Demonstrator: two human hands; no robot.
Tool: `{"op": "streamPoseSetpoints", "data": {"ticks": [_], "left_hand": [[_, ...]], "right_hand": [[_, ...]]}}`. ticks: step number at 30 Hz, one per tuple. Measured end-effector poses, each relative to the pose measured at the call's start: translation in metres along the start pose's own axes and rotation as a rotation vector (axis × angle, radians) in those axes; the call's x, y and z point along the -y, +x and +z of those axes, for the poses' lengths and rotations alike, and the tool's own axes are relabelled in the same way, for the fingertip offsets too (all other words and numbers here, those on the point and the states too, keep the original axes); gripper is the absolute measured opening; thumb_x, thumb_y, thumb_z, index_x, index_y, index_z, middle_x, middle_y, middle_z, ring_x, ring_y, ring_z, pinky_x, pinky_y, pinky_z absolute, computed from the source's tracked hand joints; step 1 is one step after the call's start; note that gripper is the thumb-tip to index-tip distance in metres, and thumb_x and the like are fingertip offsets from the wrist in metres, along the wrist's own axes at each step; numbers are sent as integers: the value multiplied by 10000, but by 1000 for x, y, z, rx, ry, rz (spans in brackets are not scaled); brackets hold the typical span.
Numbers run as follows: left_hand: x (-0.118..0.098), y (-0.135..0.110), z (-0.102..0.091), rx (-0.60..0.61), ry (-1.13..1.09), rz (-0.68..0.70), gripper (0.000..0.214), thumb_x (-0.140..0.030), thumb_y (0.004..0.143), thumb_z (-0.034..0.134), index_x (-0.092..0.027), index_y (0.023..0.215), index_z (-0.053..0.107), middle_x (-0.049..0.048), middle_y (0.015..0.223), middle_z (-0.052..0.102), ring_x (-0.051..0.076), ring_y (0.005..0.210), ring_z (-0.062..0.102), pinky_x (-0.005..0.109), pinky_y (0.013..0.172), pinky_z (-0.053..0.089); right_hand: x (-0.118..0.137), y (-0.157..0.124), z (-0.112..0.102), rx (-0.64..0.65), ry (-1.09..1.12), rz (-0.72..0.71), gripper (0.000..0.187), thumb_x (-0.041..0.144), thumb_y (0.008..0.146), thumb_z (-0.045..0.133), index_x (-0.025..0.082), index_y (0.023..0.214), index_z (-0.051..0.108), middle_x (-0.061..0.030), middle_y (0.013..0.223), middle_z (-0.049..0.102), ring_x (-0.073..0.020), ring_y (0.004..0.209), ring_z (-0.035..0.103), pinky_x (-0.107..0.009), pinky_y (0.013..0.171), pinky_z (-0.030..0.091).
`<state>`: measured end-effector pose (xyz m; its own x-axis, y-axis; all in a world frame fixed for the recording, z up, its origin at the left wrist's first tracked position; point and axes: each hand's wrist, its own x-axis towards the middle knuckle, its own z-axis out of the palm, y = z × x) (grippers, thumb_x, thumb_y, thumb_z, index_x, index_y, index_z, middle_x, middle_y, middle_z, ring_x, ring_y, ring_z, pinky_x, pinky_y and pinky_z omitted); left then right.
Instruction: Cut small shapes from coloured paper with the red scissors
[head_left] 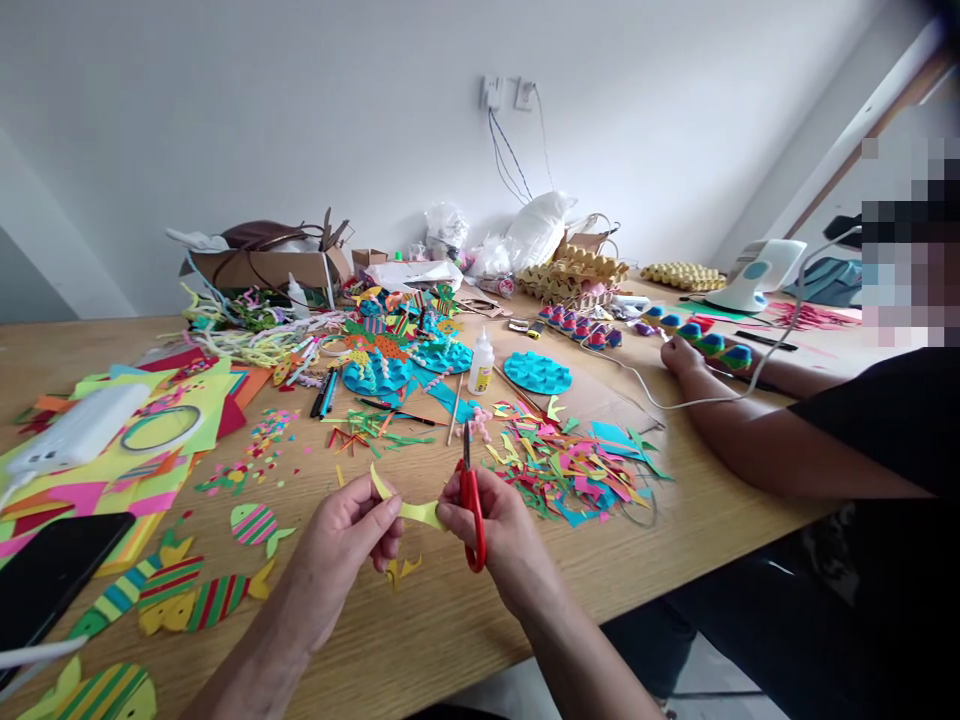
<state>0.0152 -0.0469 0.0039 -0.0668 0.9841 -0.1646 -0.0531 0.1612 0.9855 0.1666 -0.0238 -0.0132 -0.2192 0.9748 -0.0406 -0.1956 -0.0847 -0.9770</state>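
Note:
My left hand (pixel 360 522) pinches one end of a curved strip of yellow paper (pixel 421 513) between thumb and fingers. At the strip's other end, my right hand (pixel 495 530) grips the paper too, while a pair of red-handled scissors (pixel 471 500) rests in the same hand with the blades pointing away from me. Small yellow offcuts (pixel 403 572) lie on the table below. To the left are striped paper fish (pixel 255 525), several of them. A heap of coloured paper scraps (pixel 570 465) spreads beyond my right hand.
A glue bottle (pixel 481 365) stands between blue egg-carton discs (pixel 538 373). A black phone (pixel 64 575) and a white power bank (pixel 79 428) lie at left on coloured paper sheets (pixel 206 405). At right, a co-worker's hand (pixel 681 357) holds a painted egg-carton strip near a white cable (pixel 656 402).

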Motion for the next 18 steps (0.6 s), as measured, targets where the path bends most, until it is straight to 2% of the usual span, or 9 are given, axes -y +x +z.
{"op": "streamPoseSetpoints", "data": {"ticks": [10, 14, 18], "left_hand": [[5, 1, -9, 135, 121, -56, 176, -301, 623, 628, -173, 536, 544, -57, 478, 502, 82, 433, 444, 180, 408, 351], [8, 0, -10, 96, 105, -36, 180, -301, 632, 631, -177, 544, 536, -64, 477, 480, 80, 438, 420, 173, 408, 339], [5, -3, -9, 15, 45, 9, 178, -295, 671, 618, -181, 570, 526, -57, 518, 500, 87, 483, 435, 171, 439, 360]], "right_hand": [[8, 2, -4, -28, -49, 0, 233, 295, 588, 693, 184, 679, 510, 63, 564, 465, -89, 515, 382, -210, 487, 286], [7, 2, -11, -14, -157, -41, 245, 345, 641, 667, 182, 715, 500, 44, 608, 485, -111, 567, 430, -224, 526, 327], [9, -15, -24, -25, -451, -92, 207, 372, 770, 531, 189, 694, 474, 19, 632, 495, -129, 593, 447, -236, 543, 334]]}}
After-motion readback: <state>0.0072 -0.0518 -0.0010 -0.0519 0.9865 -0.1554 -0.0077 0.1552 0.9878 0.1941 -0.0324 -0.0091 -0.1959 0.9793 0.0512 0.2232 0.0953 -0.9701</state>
